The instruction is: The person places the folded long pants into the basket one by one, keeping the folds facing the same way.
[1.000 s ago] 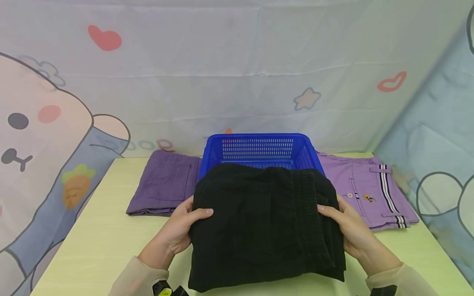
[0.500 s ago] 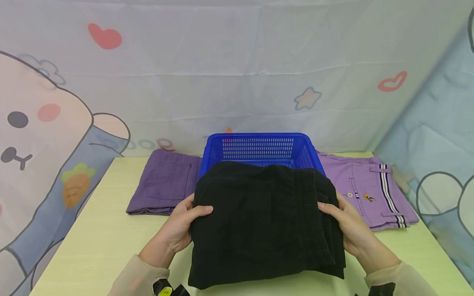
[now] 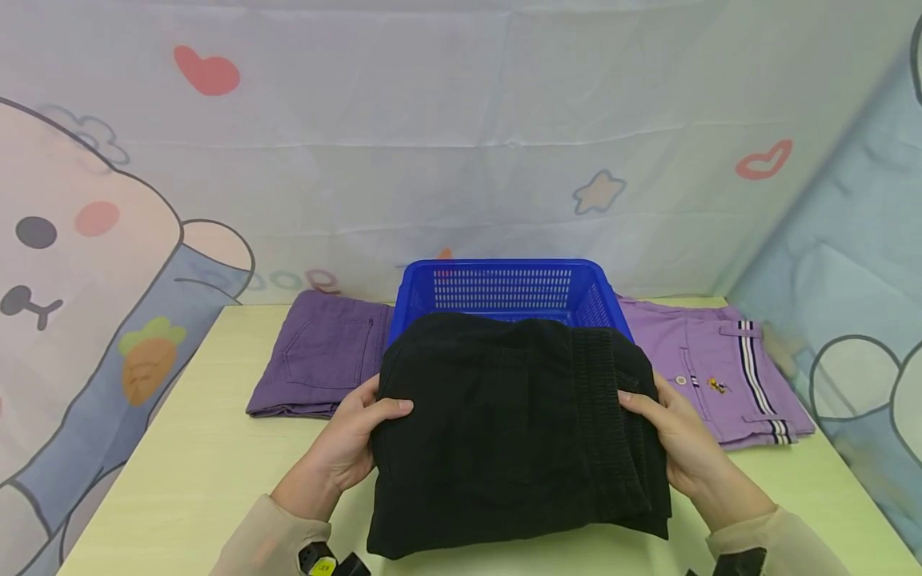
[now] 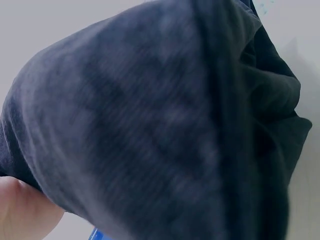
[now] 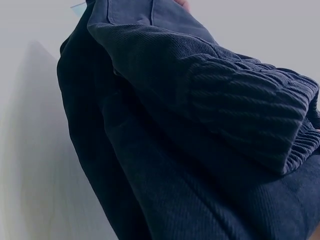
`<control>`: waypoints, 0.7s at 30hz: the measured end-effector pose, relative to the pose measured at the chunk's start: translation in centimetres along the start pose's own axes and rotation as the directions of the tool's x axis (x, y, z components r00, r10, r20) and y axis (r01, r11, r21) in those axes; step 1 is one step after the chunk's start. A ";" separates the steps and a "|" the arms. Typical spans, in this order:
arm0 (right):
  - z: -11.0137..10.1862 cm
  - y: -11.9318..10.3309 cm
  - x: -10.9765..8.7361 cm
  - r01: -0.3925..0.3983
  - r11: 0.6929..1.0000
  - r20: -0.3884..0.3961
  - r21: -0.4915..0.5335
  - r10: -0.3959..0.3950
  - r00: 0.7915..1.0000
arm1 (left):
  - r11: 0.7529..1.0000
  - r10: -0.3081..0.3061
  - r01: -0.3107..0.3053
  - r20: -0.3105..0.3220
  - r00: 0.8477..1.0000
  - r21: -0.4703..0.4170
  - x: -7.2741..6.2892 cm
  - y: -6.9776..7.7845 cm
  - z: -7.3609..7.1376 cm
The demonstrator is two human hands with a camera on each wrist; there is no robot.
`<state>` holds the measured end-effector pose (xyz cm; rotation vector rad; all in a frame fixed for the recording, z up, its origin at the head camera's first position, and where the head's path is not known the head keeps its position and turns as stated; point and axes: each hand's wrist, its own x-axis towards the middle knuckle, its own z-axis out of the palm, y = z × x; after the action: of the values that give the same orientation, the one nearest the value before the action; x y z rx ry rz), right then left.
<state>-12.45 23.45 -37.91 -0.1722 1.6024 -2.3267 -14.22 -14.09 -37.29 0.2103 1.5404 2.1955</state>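
Folded black trousers (image 3: 497,440) with a ribbed elastic waistband (image 5: 245,100) are held up between both hands, in front of the blue basket (image 3: 504,266). My left hand (image 3: 353,436) grips their left edge, thumb on top and fingers hidden underneath. On the opposite edge, just beyond the waistband, my right hand (image 3: 680,440) grips in the same way. The left wrist view is filled mostly by dark cloth (image 4: 130,115), with part of the hand at its lower left corner. The trousers cover the basket's front side and part of its inside.
Folded dark purple trousers (image 3: 324,356) lie left of the basket on the pale yellow table (image 3: 180,472). To its right are folded light purple trousers (image 3: 713,376) with striped trim. A printed cloth backdrop (image 3: 360,160) hangs behind the table.
Both hands and the black trousers have shifted very slightly upward in the head view. The grip stays the same, and the basket and purple trousers stay in place.
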 end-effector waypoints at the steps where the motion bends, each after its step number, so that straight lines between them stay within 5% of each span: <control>1: 0.0 0.0 0.0 0.000 1.000 -0.002 -0.002 0.000 1.000 | 1.000 0.002 -0.002 0.003 1.000 -0.003 0.0 0.0 0.0; 21: 0.0 -0.2 0.8 0.007 0.999 -0.040 -0.035 -0.008 0.999 | 1.000 0.004 -0.004 -0.016 1.000 -0.020 0.4 0.3 0.0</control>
<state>-13.29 23.28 -37.79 -0.1404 1.6650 -2.3229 -14.64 -14.04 -37.10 0.1897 1.5268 2.2198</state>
